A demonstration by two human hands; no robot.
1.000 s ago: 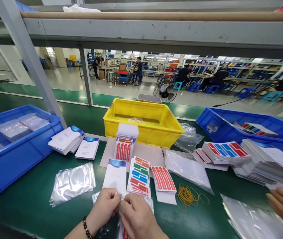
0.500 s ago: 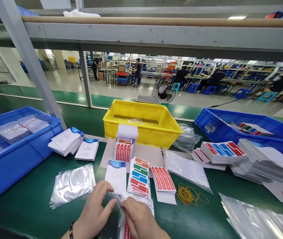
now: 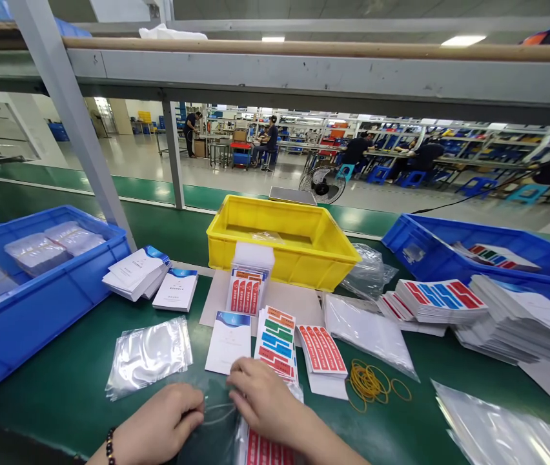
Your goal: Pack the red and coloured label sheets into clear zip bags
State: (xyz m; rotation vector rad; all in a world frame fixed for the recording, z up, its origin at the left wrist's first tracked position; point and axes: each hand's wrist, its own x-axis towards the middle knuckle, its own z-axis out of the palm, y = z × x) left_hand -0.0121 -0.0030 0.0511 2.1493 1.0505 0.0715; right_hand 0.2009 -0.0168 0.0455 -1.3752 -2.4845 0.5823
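Note:
My left hand [image 3: 161,416], a beaded bracelet on its wrist, pinches the edge of a clear plastic bag [image 3: 219,413]. Inside the bag's lower part is a red-and-white label sheet [image 3: 268,451]. Over the bag's right side, my right hand [image 3: 268,397] has its thumb and fingers slightly apart; its fingertips are by the lower corner of a white booklet [image 3: 229,342] with a blue top. Part of a stack of multicoloured label sheets [image 3: 277,339] is covered by that hand. Red label sheets [image 3: 322,352] lie to its right.
Clear bags [image 3: 149,355] lie left, and yellow rubber bands [image 3: 369,384] right. A yellow bin [image 3: 285,258] stands behind, between blue bins at left [image 3: 52,297] and right [image 3: 454,258]. Paper stacks [image 3: 512,323] sit at right. People work in the background.
My hands have moved apart: the left went left and down with the bag's edge, while the right lifted its fingers off the bag's edge toward the booklet. The view shifted slightly.

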